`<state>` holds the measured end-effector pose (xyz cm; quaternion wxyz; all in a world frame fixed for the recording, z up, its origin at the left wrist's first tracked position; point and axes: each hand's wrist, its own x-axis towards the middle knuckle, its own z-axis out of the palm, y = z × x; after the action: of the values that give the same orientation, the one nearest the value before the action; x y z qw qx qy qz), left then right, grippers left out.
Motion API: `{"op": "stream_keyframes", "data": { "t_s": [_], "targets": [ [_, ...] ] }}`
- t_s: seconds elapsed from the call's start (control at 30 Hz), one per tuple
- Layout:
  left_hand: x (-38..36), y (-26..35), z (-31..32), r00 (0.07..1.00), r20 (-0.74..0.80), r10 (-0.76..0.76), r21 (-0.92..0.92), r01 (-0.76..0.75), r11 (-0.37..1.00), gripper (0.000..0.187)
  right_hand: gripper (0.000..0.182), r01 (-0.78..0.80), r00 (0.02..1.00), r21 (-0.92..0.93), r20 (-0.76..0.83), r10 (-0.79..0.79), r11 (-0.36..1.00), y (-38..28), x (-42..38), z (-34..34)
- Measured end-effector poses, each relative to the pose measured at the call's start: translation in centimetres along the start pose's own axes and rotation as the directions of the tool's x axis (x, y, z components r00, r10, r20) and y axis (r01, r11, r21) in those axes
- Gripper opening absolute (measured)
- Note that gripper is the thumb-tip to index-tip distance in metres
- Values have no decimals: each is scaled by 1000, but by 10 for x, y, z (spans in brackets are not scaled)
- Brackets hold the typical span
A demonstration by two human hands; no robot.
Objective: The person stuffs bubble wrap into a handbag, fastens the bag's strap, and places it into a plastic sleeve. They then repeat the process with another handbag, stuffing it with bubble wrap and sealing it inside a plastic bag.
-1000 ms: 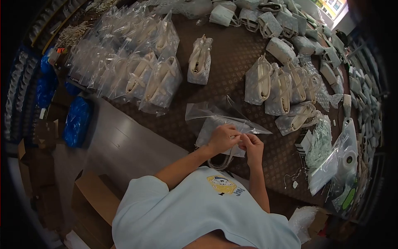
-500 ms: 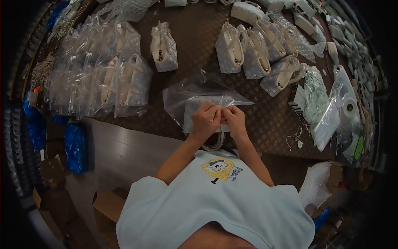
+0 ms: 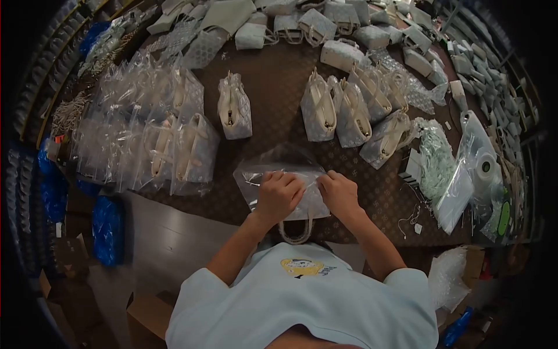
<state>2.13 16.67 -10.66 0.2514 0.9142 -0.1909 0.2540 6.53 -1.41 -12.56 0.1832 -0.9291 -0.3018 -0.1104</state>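
A small pale handbag lies flat on the brown patterned table (image 3: pixel 273 125) in front of me, inside a clear plastic bag (image 3: pixel 279 163). Its cream handle (image 3: pixel 295 232) sticks out toward me at the table's near edge. My left hand (image 3: pixel 279 195) presses on the plastic over the bag's left half, fingers curled on the film. My right hand (image 3: pixel 339 193) grips the plastic at the bag's right side. The two hands are a little apart.
Bagged handbags (image 3: pixel 174 145) stand in rows at the left. One wrapped bag (image 3: pixel 233 107) stands alone ahead. Unwrapped pale handbags (image 3: pixel 349 110) cluster at the centre right and along the back. Clear packets and a tape roll (image 3: pixel 485 166) lie at the right. Cardboard boxes (image 3: pixel 148 311) sit below.
My hands, pinched together at the plastic bag's mouth before, have moved apart and now press down on the bag. The plastic has flattened over the handbag. The camera view has shifted.
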Motion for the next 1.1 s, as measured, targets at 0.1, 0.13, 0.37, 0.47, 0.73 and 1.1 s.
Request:
{"op": "stream_keyframes", "data": {
  "t_s": [0.1, 0.13, 0.37, 0.47, 0.73, 1.1],
  "targets": [
    [-22, -31, -7, 978, 194, -72, 205, 31, 978, 8, 8, 12, 1000, -10, 3, -12, 1000, 13, 11, -21],
    [-27, -41, -12, 981, 184, -67, 209, 28, 978, 8, 8, 18, 1000, -15, -6, -19, 1000, 21, 13, -25],
    [-35, -60, -44, 973, 103, -208, 414, 148, 898, 7, 5, 56, 996, -117, 70, -48, 992, 48, 27, -27],
    [-28, -59, -43, 978, 145, -149, 407, 78, 910, 8, 7, 132, 991, -130, 53, -126, 983, 38, 32, -30],
    [-50, -99, -38, 936, 190, -297, 418, 196, 887, 13, 6, 151, 982, -138, 131, -133, 979, 43, 32, -36],
    [-7, -87, -49, 759, -244, -603, -548, 405, 732, 21, 14, -61, 894, 60, -441, 81, 996, 38, 62, -48]
  ]
}}
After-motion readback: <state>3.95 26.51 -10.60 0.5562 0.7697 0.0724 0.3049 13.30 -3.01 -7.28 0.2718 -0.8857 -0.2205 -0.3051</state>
